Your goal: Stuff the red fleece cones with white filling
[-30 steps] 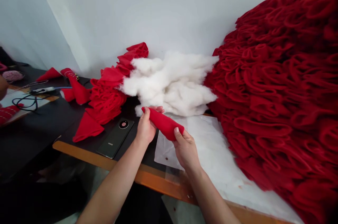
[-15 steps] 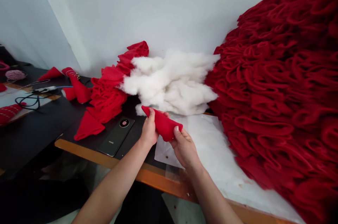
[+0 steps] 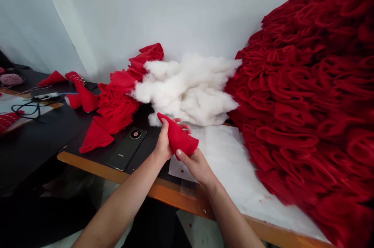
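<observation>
A red felt cone (image 3: 179,136) is held between both hands above the table's front edge. My left hand (image 3: 163,143) grips its pointed end with thumb on top and fingers behind. My right hand (image 3: 195,164) pinches the wide open end from below. Just behind them lies a heap of white stuffing (image 3: 189,90). To the left sits a pile of flat red felt cones (image 3: 117,104), and one cone (image 3: 94,138) lies apart beside a black phone (image 3: 126,148).
A huge mound of red felt cones (image 3: 309,96) fills the right side. White paper (image 3: 233,162) covers the wooden table edge (image 3: 163,191). Far left: black cable (image 3: 25,109), a tool (image 3: 43,96), more red pieces (image 3: 83,98). A white wall stands behind.
The cone has been pushed shorter and turned more upright; my right hand slid left toward the left hand, bunching the wide end. The view shifted slightly.
</observation>
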The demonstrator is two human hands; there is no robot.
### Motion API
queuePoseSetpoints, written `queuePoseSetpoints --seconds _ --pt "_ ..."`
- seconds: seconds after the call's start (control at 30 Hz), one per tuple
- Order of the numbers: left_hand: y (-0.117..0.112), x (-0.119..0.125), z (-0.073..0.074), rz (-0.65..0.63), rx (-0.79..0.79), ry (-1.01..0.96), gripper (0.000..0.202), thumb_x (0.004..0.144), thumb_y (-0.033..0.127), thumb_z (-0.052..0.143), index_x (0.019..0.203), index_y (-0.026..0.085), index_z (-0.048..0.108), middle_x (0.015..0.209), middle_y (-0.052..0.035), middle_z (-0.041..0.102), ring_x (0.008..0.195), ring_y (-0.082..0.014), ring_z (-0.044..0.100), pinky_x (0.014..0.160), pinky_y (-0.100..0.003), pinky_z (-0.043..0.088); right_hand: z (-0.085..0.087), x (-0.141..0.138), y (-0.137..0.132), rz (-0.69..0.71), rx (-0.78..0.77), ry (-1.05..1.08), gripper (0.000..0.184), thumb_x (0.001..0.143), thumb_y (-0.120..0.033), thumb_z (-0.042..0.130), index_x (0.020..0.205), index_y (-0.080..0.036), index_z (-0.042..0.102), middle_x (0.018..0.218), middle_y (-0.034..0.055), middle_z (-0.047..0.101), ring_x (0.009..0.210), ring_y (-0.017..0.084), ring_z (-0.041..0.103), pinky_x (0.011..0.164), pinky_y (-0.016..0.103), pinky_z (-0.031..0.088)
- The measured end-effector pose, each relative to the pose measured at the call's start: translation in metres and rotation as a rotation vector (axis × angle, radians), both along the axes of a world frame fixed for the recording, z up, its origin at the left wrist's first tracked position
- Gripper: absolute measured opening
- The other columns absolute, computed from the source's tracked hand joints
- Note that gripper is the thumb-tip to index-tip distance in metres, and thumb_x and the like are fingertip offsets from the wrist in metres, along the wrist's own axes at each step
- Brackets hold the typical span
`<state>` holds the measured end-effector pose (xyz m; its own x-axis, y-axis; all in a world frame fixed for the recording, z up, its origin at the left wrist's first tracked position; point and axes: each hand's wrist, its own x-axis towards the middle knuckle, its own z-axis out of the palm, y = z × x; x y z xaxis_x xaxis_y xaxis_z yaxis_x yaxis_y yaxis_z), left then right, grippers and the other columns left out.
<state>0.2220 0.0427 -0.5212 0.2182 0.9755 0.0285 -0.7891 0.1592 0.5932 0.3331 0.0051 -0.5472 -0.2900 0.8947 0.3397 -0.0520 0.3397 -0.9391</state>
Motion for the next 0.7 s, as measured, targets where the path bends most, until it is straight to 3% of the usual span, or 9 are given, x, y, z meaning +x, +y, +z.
queuePoseSetpoints --seconds 0.1,0.23,0.33,0.47,0.53,0.7 --pt "-0.003 0.003 -0.002 -0.047 0.032 0.003 0.055 0.071 0.067 0.060 0.097 0.019 0.055 0.081 -0.0062 0.065 0.074 -0.0224 0.065 0.072 -0.037 0.052 -0.004 0.001 0.001 -0.014 0.145 -0.130 0.047 0.087 -0.042 0.058 0.127 -0.018 0.052 0.125 0.0105 0.058 0.114 0.028 0.054 0.098 0.048 0.045" --pt "-0.006 0.006 -0.008 -0.096 0.070 0.132 0.048 0.067 0.052 0.073 0.096 0.019 0.053 0.077 -0.0036 0.065 0.077 -0.0230 0.066 0.075 -0.037 0.051 -0.010 0.003 0.005 -0.098 0.260 -0.239 0.064 0.084 -0.039 0.063 0.139 -0.017 0.039 0.132 0.0137 0.051 0.121 0.029 0.049 0.097 0.047 0.046" --pt "-0.004 0.005 -0.007 -0.150 0.055 0.168 0.049 0.066 0.053 0.073 0.092 0.016 0.055 0.077 -0.0050 0.065 0.079 -0.0245 0.066 0.076 -0.037 0.051 -0.011 0.004 0.005 -0.118 0.262 -0.244 0.057 0.089 -0.040 0.058 0.138 -0.018 0.041 0.131 0.0128 0.053 0.120 0.028 0.051 0.098 0.047 0.046" --pt "-0.001 0.001 0.001 0.128 0.064 0.041 0.049 0.064 0.044 0.078 0.098 0.018 0.054 0.084 -0.0021 0.065 0.080 -0.0194 0.066 0.078 -0.033 0.051 -0.009 0.000 0.004 -0.083 0.276 -0.264 0.045 0.096 -0.040 0.044 0.134 -0.017 0.046 0.127 0.0122 0.057 0.117 0.029 0.053 0.099 0.047 0.044" --pt "-0.003 0.001 0.004 0.198 0.096 0.029 0.047 0.067 0.037 0.078 0.103 0.021 0.051 0.082 0.0006 0.064 0.077 -0.0170 0.065 0.076 -0.031 0.050 -0.009 -0.001 0.004 -0.067 0.304 -0.287 0.044 0.095 -0.040 0.044 0.133 -0.018 0.047 0.125 0.0119 0.057 0.115 0.029 0.054 0.098 0.047 0.045" --pt "-0.009 0.004 -0.001 -0.076 0.160 0.150 0.053 0.068 0.036 0.076 0.111 0.020 0.048 0.072 0.0009 0.061 0.070 -0.0177 0.063 0.067 -0.030 0.049 -0.011 0.002 0.005 -0.088 0.249 -0.290 0.050 0.084 -0.046 0.062 0.126 -0.021 0.051 0.114 0.0111 0.061 0.104 0.031 0.059 0.086 0.046 0.053"
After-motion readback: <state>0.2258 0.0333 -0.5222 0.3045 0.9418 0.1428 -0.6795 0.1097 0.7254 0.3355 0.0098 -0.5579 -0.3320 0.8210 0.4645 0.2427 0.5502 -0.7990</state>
